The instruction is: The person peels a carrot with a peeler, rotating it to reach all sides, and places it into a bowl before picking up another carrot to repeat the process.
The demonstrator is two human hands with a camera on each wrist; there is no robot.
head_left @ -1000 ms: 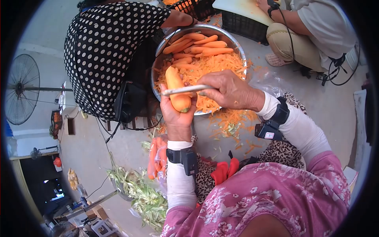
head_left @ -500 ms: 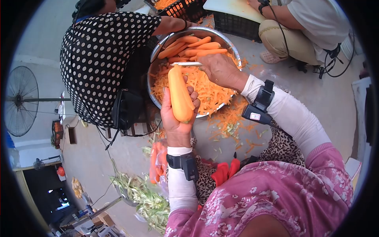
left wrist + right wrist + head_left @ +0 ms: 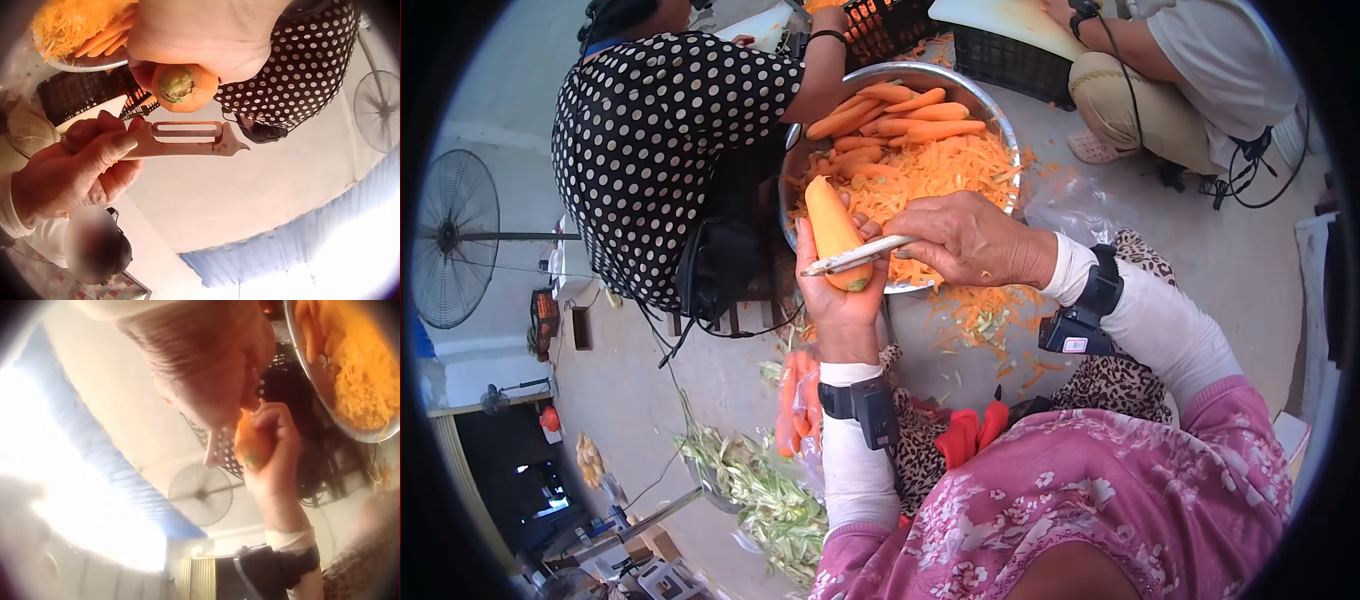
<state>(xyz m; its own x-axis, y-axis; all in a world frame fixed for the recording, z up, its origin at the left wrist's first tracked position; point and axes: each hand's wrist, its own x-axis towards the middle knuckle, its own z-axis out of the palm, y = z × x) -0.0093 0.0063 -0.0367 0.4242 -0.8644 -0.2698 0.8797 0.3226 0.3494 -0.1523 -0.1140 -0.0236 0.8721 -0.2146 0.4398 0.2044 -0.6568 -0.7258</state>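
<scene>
My left hand (image 3: 840, 315) holds a thick carrot (image 3: 832, 225), its greenish stem end toward my wrist and its tip pointing away from me. In the right hand (image 3: 980, 240) is a pale Y-shaped peeler (image 3: 181, 149), pinched by its handle. The peeler's head lies across the carrot near the stem end in the head view, while the left wrist view shows its slotted blade close beside that end. Beneath both hands stands a large metal basin (image 3: 1007, 125) with peeled carrots (image 3: 930, 128) at its far side and a heap of orange peelings (image 3: 950, 170).
Peelings (image 3: 990, 310) litter the floor by the basin. A plastic bag of carrots (image 3: 800, 400) and a pile of green husks (image 3: 770, 500) lie near my left arm. A person in polka dots (image 3: 670, 150) sits left; another person (image 3: 1200, 80) crouches at the far right.
The peeler went out to the carrot's tip and is now back near the stem end. The person in polka dots has lifted an arm from the basin rim toward the black crate.
</scene>
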